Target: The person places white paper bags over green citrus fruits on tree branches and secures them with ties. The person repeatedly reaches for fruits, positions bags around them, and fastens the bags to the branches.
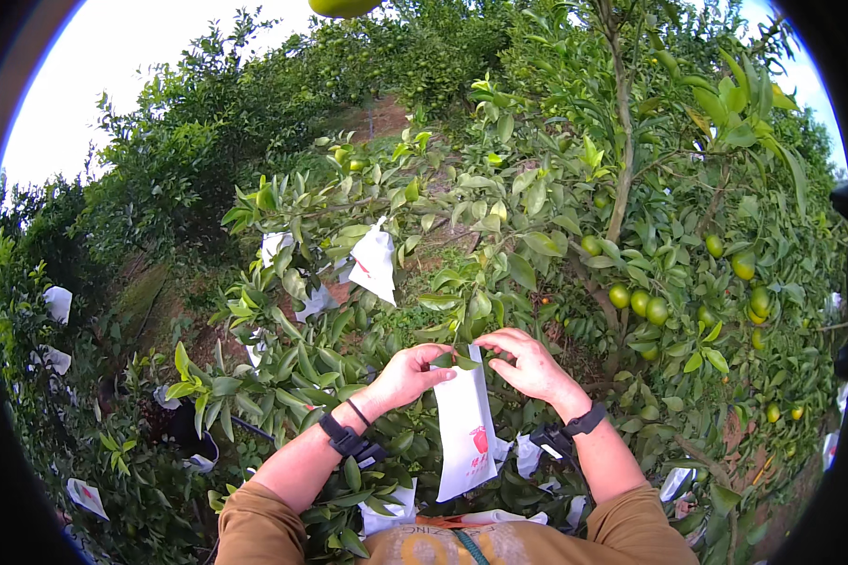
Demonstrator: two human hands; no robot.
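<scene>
A white paper fruit bag (464,431) with a red fruit print and writing hangs upright in front of me, its top among leaves at a citrus branch tip. My left hand (411,376) pinches the bag's upper left edge between thumb and fingers, close to a green leaf (468,361). At the upper right corner, the fingertips of my right hand (533,369) grip the bag's top edge. Leaves and fingers hide the mouth, and whether a fruit is inside cannot be seen. Both wrists wear black straps carrying small dark devices.
Another white bag (374,263) is fastened on the branch ahead. Several green citrus fruits (639,303) hang to the right beside a leaning branch (623,127). More bags (390,510) sit near my waist and in foliage at left. Dense leaves surround my forearms.
</scene>
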